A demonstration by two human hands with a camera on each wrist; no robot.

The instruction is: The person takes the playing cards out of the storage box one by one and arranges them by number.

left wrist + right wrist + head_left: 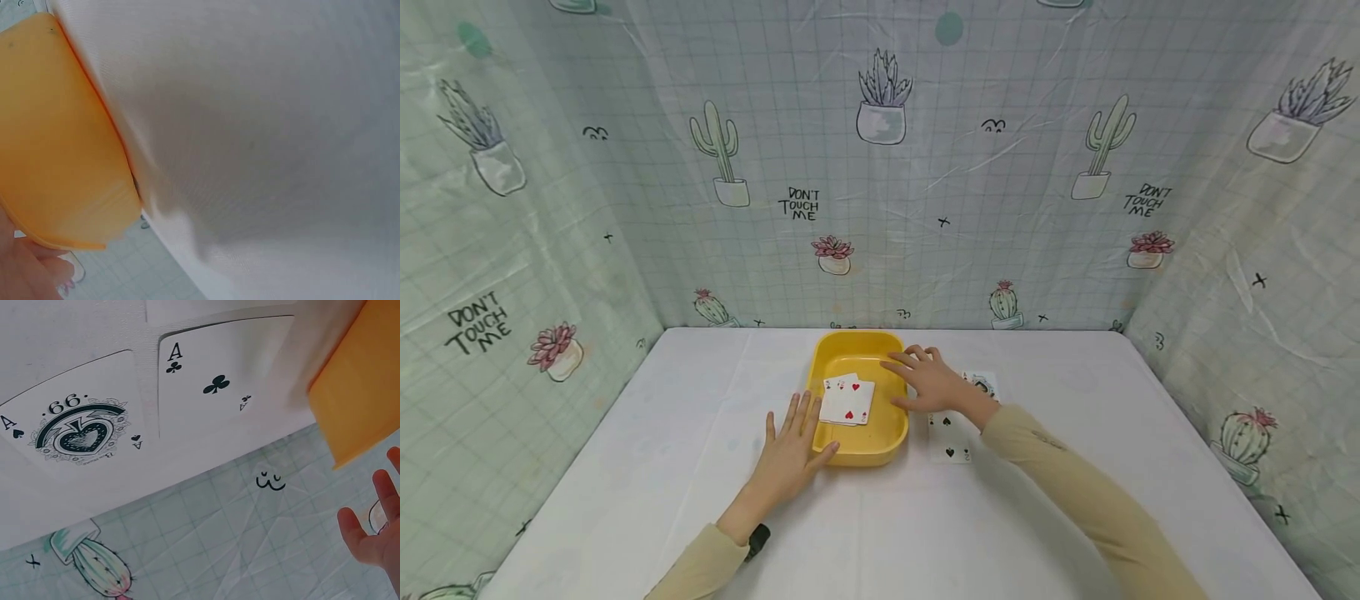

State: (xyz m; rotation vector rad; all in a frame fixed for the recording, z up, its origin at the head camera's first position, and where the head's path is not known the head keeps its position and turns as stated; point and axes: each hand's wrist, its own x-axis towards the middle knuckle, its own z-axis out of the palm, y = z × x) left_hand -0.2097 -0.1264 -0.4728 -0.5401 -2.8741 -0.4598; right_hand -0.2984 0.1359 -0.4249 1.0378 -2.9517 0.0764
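Where red-heart cards (pixel 847 403) lie, tray (pixel 859 457) looks bright yellow, round-cornered.

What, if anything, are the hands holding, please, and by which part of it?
No grip shows: the left hand is spread at the left rim of the yellow tray, the right hand at its right rim; contact is unclear.

In the head view, the right wrist (pixel 979 407) partly hides one ace (pixel 982 382).
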